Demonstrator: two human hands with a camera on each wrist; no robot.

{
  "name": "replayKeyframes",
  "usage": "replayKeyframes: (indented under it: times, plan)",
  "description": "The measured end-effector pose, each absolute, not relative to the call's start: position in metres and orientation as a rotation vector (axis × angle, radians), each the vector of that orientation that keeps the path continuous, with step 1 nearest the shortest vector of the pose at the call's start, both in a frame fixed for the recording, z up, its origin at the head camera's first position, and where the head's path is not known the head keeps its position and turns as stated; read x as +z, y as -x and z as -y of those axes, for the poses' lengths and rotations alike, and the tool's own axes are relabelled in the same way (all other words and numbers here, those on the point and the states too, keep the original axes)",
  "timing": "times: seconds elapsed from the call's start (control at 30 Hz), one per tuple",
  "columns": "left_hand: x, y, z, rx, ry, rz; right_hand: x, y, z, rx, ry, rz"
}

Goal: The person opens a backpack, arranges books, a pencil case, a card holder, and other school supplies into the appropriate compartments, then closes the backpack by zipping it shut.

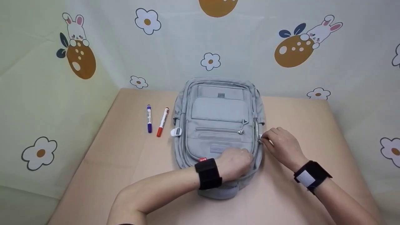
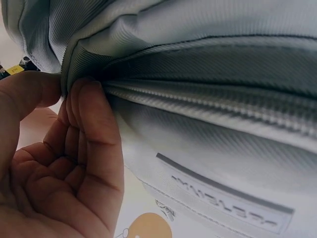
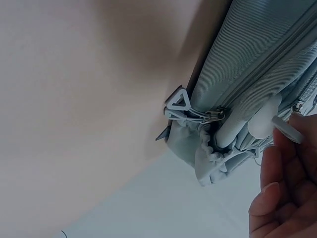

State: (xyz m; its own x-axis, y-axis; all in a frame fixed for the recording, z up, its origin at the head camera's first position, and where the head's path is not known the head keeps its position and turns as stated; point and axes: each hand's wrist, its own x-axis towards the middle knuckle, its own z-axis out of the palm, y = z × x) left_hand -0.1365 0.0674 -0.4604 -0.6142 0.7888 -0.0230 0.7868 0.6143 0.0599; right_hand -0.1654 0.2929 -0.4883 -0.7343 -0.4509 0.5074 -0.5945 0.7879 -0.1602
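A light grey backpack (image 1: 218, 109) lies front side up on the table. My left hand (image 1: 235, 163) is over its lower right part. In the left wrist view, the thumb and fingers pinch the bag's fabric edge (image 2: 74, 62) where the zipper (image 2: 208, 106) begins, and the seam gapes a little there. At the bag's right side is my right hand (image 1: 282, 146). Its thumb and fingertips pinch a small pale grey pull tab (image 3: 288, 130), seen in the right wrist view beside a white rounded patch (image 3: 265, 119).
Two capped markers, one purple (image 1: 149, 118) and one red (image 1: 162, 122), lie left of the bag. A white tag (image 1: 176, 132) sits on the bag's left side. Triangular zipper pulls (image 3: 178, 101) hang at another zipper. Patterned cloth (image 1: 250, 37) rises behind the table (image 1: 131, 175).
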Motion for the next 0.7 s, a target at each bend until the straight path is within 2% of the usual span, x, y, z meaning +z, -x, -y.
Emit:
replayKeyframes:
  times: [0.23,0.7]
  plan:
    - [-0.46,0.134,-0.067,0.005,-1.386,-2.81,-0.487,0.178,-0.294,0.432,-0.774,2.56]
    - [-0.462,0.133,-0.068,-0.01,-1.416,-2.813,-0.483,0.232,-0.293,0.436,-0.575,2.673]
